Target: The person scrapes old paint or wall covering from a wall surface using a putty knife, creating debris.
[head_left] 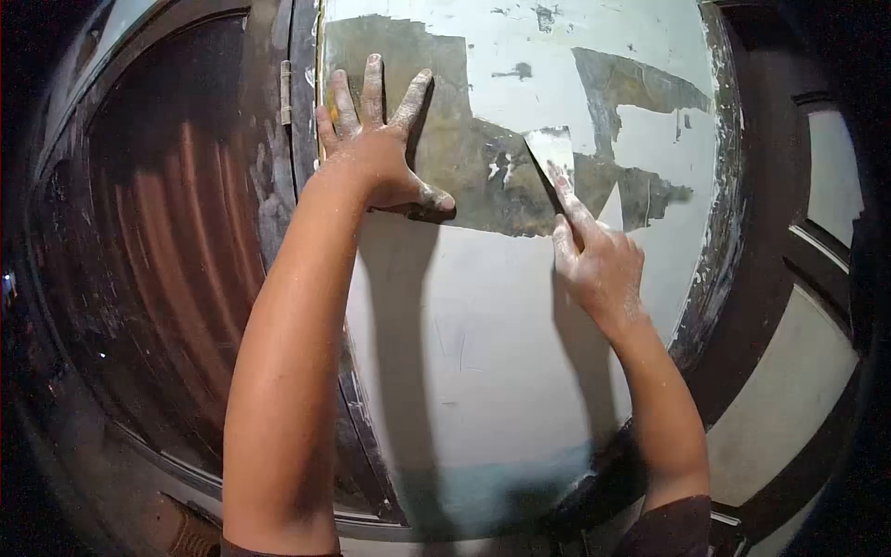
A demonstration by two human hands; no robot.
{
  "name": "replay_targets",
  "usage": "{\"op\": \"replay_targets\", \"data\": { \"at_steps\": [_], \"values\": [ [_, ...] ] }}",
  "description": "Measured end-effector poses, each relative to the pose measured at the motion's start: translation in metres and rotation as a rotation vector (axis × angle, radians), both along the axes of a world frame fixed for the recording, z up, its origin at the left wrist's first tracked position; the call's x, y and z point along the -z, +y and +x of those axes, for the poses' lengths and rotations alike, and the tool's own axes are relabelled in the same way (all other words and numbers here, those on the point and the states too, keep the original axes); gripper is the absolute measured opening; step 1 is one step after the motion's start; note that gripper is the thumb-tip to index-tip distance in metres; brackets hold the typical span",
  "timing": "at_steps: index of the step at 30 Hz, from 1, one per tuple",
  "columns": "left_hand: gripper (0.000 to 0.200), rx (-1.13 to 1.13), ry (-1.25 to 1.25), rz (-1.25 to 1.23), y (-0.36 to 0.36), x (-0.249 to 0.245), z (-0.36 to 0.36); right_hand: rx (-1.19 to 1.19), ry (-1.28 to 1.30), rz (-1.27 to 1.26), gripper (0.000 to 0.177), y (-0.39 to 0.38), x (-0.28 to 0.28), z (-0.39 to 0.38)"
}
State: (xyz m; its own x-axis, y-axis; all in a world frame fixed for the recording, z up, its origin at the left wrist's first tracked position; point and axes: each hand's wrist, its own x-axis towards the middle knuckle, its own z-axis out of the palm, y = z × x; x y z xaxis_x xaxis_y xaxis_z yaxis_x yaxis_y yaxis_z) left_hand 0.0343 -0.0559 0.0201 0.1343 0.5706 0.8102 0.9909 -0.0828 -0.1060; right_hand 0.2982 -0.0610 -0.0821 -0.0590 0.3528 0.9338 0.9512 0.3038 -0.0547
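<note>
Fingers spread wide, my left hand [376,153] lies against the upper left of a wall panel [483,371], on a bare grey-brown patch [427,84]. White dust coats its fingers. My right hand [599,260] grips a putty knife [554,153], index finger stretched along the blade. The blade points up and left, at the border of white coating and bare patch. Whitish material covers much of the blade; my fingers hide the handle. Ragged pieces of white coating surround the exposed area, and a smooth white surface spans the panel below both hands.
To the left stands a dark wooden frame with a hinge [285,93] and a reddish-brown curtain [176,251] behind it. A dark frame with pale panels [789,399] is on the right. Bluish colouring [520,487] marks the panel's bottom.
</note>
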Motion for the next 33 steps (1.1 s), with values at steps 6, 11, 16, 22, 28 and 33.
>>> {"op": "replay_targets", "data": {
  "at_steps": [6,11,16,22,28,33],
  "values": [
    [0.161,-0.036,0.009,-0.014,0.001,-0.001,0.001,-0.002,-0.018,0.047,0.05,0.01,-0.044,-0.001],
    [0.159,-0.015,-0.007,-0.016,0.003,0.001,0.0,-0.021,-0.041,0.028,0.053,0.01,-0.014,0.008],
    [0.156,0.034,-0.025,0.018,0.007,0.001,-0.002,-0.002,-0.071,0.068,0.054,0.007,-0.023,0.008],
    [0.154,-0.028,0.054,0.085,0.003,-0.002,-0.005,-0.05,-0.048,0.074,0.046,0.009,-0.036,-0.009],
    [0.16,0.061,0.217,0.258,0.019,-0.025,-0.015,0.038,-0.067,-0.028,0.051,-0.002,-0.014,-0.008],
    [0.163,0.161,0.261,0.319,0.029,-0.033,-0.027,0.044,-0.117,0.16,0.051,0.01,-0.059,-0.016]
  ]
}}
